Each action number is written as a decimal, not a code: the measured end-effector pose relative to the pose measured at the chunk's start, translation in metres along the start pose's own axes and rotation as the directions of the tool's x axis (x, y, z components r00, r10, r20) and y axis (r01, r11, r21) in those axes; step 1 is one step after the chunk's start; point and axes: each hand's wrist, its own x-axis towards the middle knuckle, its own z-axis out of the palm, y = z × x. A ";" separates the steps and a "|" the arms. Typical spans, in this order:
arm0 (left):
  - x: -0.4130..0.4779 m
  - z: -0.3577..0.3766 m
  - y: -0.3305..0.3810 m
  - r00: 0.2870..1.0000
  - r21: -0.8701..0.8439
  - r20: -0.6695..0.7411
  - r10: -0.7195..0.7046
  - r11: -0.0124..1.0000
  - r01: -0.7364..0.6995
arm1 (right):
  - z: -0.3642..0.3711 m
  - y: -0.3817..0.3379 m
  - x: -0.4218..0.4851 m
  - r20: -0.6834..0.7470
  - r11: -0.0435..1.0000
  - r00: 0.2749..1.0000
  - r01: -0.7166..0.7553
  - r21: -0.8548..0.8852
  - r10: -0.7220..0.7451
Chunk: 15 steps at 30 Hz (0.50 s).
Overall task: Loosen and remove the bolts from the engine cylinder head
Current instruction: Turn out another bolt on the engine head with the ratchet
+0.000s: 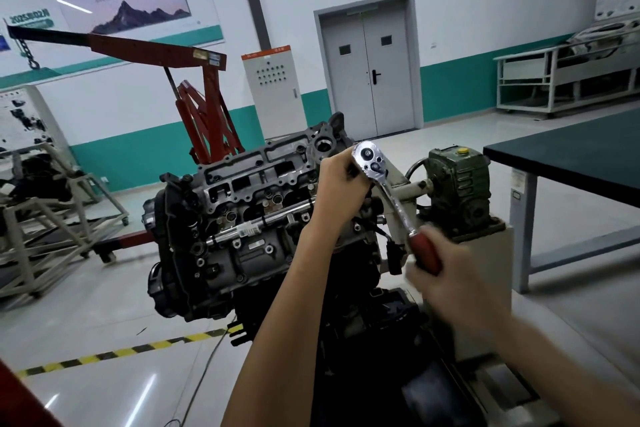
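Two bare forearms reach up from the bottom edge toward the engine (221, 253), which sits tilted in the middle of the workshop floor. Its cylinder head (256, 173) is uncovered and faces up and toward the far wall. Behind it stands a red hoist (207, 97). Off to the right is a dark-topped table (571, 149), and between table and engine a green gearbox (457, 184) sits on a pale pedestal.

Over the right end of the cylinder head a ratchet (389, 196) slants down toward the person, chrome head uppermost and red handle lowest. The left hand (341, 180) is curled tight, gripping the tool right under its chrome head with the thumb against it. The right hand (450, 277) holds the red handle, fingers closed round its lower end. That hand is smeared with blur, so single fingers are hard to pick out. The socket and the bolt beneath it are hidden behind the left hand, and I cannot tell which bolt the tool is on. Both arms are cut off at the bottom edge.
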 end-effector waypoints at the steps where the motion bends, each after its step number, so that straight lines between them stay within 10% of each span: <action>1: 0.000 0.000 -0.001 1.000 -0.001 -0.010 0.002 1.000 -0.002 | 0.022 -0.008 -0.010 -0.065 0.993 0.997 -0.039 0.112 0.047; 6: 0.001 0.001 -0.001 0.999 -0.041 0.014 -0.028 0.999 0.029 | 0.075 -0.038 -0.019 -0.069 0.887 0.989 -0.088 0.454 0.133; 15: 0.004 -0.003 0.009 0.991 0.032 0.136 -0.006 0.999 0.001 | -0.067 0.009 0.038 0.205 0.926 0.964 0.229 -0.300 -0.172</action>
